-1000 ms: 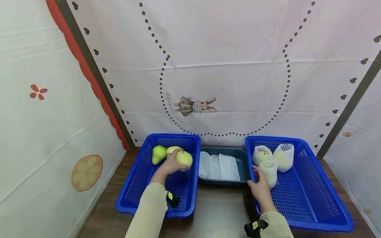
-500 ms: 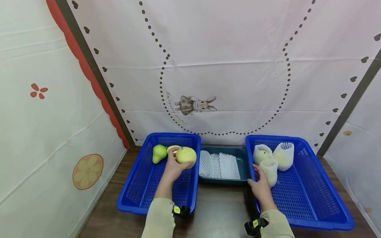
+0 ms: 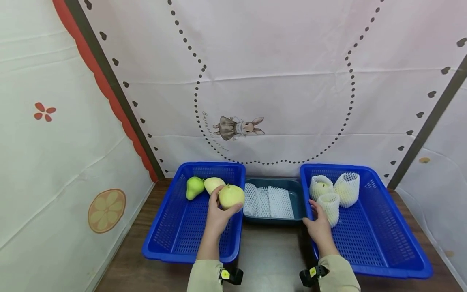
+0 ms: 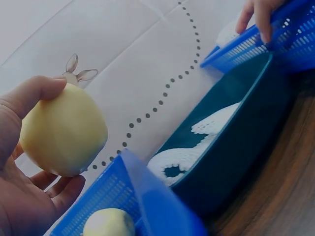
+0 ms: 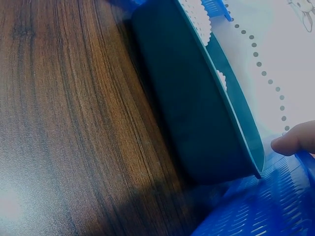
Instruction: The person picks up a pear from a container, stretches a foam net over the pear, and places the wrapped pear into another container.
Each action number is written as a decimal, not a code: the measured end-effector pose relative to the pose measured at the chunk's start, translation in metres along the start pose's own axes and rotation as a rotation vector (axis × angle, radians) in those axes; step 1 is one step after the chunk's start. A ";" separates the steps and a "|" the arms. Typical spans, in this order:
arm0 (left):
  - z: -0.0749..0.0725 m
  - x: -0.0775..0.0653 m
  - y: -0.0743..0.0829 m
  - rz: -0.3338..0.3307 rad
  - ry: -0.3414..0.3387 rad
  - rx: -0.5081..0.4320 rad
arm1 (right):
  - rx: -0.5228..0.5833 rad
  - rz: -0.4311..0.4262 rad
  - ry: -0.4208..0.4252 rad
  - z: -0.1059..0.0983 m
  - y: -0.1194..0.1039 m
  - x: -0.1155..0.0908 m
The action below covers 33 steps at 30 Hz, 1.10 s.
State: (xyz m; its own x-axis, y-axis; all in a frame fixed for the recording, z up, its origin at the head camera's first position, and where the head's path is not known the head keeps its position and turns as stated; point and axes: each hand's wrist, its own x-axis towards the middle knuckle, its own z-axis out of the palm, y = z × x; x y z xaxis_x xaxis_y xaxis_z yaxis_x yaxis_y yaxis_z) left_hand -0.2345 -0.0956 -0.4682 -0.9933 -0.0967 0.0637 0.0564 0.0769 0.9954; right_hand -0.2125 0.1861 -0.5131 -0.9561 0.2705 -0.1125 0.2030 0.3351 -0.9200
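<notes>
Now the round yellow-green fruit [image 3: 232, 196], clamped between thumb and fingers of the left hand [image 3: 217, 215], has shifted right, above the rim of the left blue plastic basket [image 3: 193, 227], uncovering a pale-yellow fruit [image 3: 213, 184]; the right hand [image 3: 320, 230] still rests loosely on the right blue plastic basket [image 3: 368, 239].

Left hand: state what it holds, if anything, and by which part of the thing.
The left hand holds a round, pale yellow-green fruit by its rounded sides, between thumb and fingers.
</notes>
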 end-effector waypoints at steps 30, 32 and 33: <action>0.062 -0.026 -0.015 0.042 -0.380 0.116 | 0.011 0.008 -0.014 -0.002 0.000 0.000; 0.064 -0.028 -0.017 0.032 -0.393 0.117 | 0.009 0.008 -0.013 -0.002 0.000 -0.001; 0.064 -0.029 -0.018 0.026 -0.399 0.117 | 0.007 0.008 -0.014 -0.002 0.000 -0.001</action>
State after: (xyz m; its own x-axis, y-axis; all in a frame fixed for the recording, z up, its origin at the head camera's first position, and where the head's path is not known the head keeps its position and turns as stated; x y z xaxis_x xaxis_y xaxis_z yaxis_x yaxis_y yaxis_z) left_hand -0.2136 -0.0302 -0.4925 -0.9544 0.2967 0.0332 0.0928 0.1891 0.9776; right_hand -0.2113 0.1873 -0.5120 -0.9573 0.2606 -0.1250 0.2091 0.3262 -0.9219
